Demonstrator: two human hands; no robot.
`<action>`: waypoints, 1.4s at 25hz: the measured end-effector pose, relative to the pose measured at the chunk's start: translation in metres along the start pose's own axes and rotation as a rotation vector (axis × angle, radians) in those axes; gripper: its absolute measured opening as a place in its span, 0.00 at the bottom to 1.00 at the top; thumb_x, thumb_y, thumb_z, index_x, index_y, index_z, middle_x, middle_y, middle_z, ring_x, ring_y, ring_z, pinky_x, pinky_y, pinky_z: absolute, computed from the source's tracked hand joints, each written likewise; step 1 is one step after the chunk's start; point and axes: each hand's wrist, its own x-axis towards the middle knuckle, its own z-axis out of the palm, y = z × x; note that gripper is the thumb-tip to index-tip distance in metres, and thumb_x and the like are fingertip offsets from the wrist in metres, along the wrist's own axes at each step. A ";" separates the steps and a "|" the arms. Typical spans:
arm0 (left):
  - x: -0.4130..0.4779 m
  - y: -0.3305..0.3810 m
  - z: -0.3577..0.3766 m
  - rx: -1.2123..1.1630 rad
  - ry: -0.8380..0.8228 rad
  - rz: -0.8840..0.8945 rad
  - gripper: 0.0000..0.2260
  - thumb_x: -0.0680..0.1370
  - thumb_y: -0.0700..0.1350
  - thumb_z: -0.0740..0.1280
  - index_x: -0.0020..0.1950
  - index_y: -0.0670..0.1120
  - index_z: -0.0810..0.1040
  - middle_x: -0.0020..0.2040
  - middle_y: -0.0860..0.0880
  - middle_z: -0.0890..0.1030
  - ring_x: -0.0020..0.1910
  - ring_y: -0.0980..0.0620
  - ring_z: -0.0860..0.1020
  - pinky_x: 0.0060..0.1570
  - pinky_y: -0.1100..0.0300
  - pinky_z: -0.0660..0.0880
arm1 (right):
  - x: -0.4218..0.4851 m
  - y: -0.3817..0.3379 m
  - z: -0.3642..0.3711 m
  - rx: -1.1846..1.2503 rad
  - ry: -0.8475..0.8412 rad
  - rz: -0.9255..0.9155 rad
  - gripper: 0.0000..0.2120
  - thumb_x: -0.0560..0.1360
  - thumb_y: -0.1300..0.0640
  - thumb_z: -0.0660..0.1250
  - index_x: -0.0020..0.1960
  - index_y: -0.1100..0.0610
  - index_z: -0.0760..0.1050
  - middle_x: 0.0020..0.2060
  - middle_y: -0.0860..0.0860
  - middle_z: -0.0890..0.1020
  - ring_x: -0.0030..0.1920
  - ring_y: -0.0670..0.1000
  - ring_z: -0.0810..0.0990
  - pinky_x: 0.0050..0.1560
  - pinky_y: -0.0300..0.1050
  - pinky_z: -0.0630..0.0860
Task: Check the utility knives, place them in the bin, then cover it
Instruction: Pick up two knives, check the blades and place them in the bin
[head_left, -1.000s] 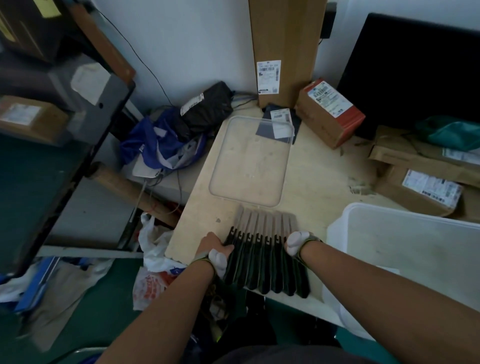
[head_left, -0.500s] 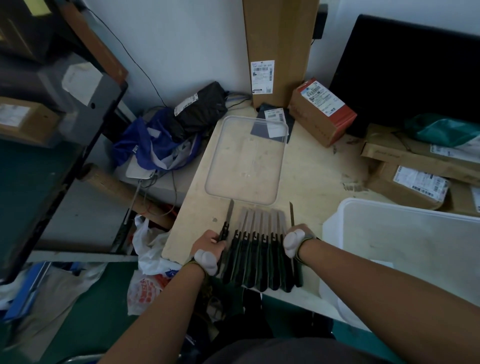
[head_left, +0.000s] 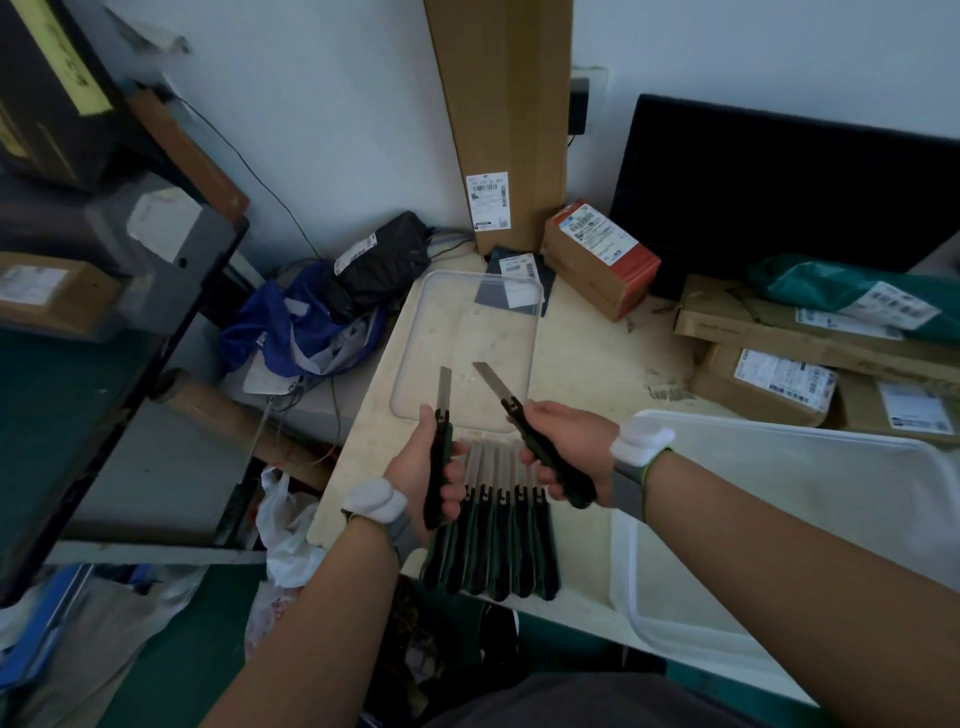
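Bare forearms; each wrist wears a grey-and-olive fabric strap (head_left: 629, 486) topped with a white padded lump (head_left: 375, 501).

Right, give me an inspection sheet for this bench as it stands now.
Surface: pale table, scuffed, debris near its right side.
Job's things: row of knives side by side at the near edge; clear lid flat behind them; white bin at right, no knives seen inside.
Clutter: red-ended box, tall carton, labelled parcels, blue bag.
Grips: left hand holds left knife, blade out, upright; right hand holds right knife, blade out, tilted left.
Cables: thin black wire down the wall.
Surroundings: dark shelving at left, black panel behind.
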 end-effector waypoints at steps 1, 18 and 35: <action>-0.005 0.003 0.009 0.004 0.007 0.028 0.34 0.71 0.79 0.56 0.42 0.48 0.74 0.29 0.51 0.66 0.23 0.52 0.61 0.23 0.64 0.58 | -0.007 -0.004 -0.006 -0.042 -0.009 -0.023 0.24 0.81 0.38 0.60 0.59 0.58 0.76 0.34 0.55 0.77 0.24 0.51 0.70 0.25 0.41 0.70; -0.049 -0.023 0.163 0.287 -0.007 0.250 0.28 0.74 0.73 0.62 0.41 0.47 0.73 0.28 0.49 0.68 0.22 0.51 0.61 0.26 0.62 0.58 | -0.087 0.020 -0.108 0.206 0.177 -0.250 0.28 0.73 0.29 0.62 0.43 0.56 0.74 0.29 0.52 0.70 0.24 0.52 0.62 0.27 0.43 0.63; -0.047 -0.084 0.265 0.342 -0.176 0.332 0.21 0.82 0.62 0.61 0.47 0.43 0.72 0.30 0.48 0.68 0.24 0.51 0.62 0.28 0.61 0.57 | -0.136 0.053 -0.202 0.340 0.292 -0.309 0.20 0.82 0.42 0.59 0.47 0.60 0.74 0.30 0.53 0.72 0.24 0.51 0.64 0.26 0.41 0.63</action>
